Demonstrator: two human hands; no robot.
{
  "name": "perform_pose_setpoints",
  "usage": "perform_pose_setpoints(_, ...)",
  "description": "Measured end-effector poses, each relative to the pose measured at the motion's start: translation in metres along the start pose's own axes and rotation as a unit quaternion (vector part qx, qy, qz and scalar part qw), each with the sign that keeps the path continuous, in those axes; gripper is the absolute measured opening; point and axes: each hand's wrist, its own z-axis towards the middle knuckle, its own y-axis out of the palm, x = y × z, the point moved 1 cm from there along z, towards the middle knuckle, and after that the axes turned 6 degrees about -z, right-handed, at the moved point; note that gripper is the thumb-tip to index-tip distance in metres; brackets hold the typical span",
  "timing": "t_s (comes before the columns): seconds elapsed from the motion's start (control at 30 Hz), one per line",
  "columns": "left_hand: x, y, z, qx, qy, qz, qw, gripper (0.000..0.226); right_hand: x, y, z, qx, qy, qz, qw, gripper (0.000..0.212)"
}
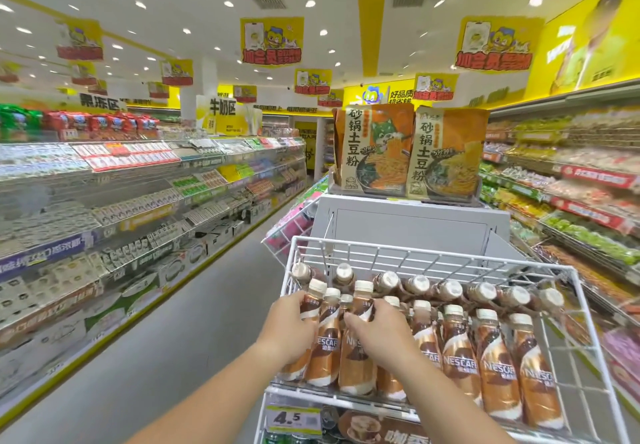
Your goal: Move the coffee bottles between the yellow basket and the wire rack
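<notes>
A white wire rack (429, 260) stands in front of me, filled with several brown Nescafe coffee bottles (498, 367) that have cream caps, in a front row and a back row. My left hand (292, 326) wraps around the leftmost front bottle (310, 308). My right hand (382, 332) grips a bottle (360, 308) two places to the right, near its shoulder. Both bottles stand upright in the rack. No yellow basket is in view.
A grey display stand (412, 222) with two noodle packs (410, 151) rises behind the rack. A 4.5 price tag (292, 417) hangs on the rack's front. Stocked shelves line the left (121, 201) and right (571, 201); a grey aisle floor (194, 322) runs on the left.
</notes>
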Motion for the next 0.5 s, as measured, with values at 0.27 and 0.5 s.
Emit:
perform_pose_setpoints(0.27, 0.002, 0.011, 0.000, 0.012, -0.017, 0.086, 0.996, 0.017, -0.006, 0.018, 0.002, 0.013, 0.006, -0.040, 0.999, 0.036)
perform_pose_setpoints(0.5, 0.003, 0.019, 0.000, 0.010, 0.030, 0.327, 0.944, 0.046, -0.005, 0.026, 0.004, 0.037, -0.041, -0.068, 0.996, 0.045)
